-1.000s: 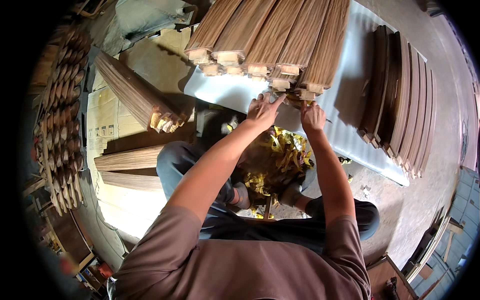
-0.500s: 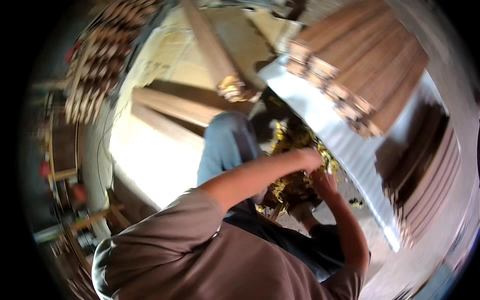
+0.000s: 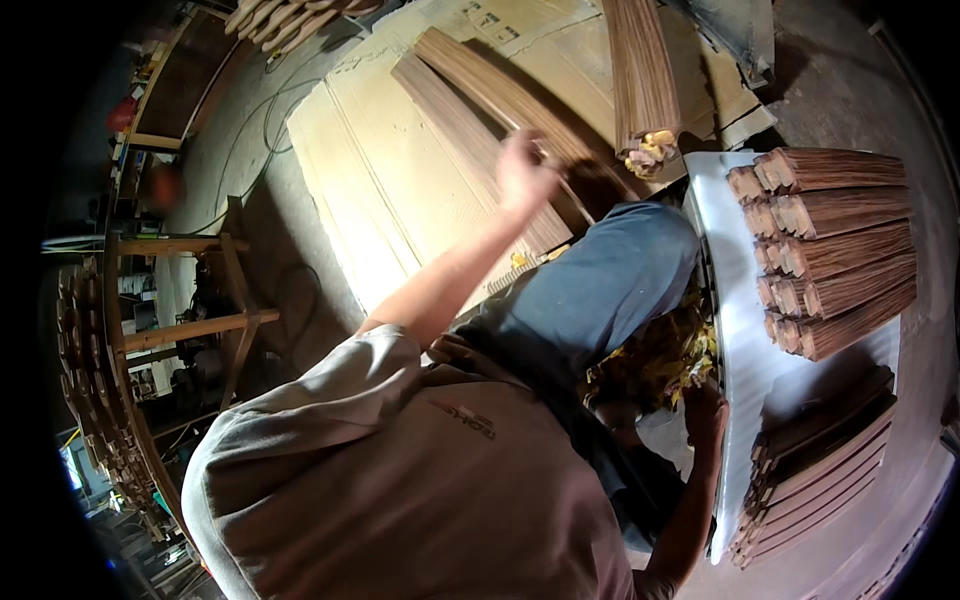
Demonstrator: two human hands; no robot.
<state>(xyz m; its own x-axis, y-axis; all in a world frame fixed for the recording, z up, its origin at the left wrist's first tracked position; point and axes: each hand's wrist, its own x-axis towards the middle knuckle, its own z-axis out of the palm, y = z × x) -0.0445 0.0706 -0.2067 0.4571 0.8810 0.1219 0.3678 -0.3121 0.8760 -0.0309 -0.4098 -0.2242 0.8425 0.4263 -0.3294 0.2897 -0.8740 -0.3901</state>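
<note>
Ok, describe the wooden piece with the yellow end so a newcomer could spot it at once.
Find the big cardboard sheet on the floor. At its right side, near the white sheet bearing stacked wood, lies a long brown piece. Unlike the pair of pieces near the left hand, it lies alone, a bulky yellow clump on its nearer end.

The stacked wooden pieces [image 3: 855, 212] are brown, streaked with darker grain, and tan at their ends [image 3: 790, 217]. One plank [image 3: 470, 143] is greyish brown. The sheet [image 3: 738, 410] is white, the cardboard [image 3: 350, 205] tan, the scraps [image 3: 697, 350] yellow, the shirt [image 3: 430, 500] grey-brown, the trousers [image 3: 600, 285] blue-grey.
</note>
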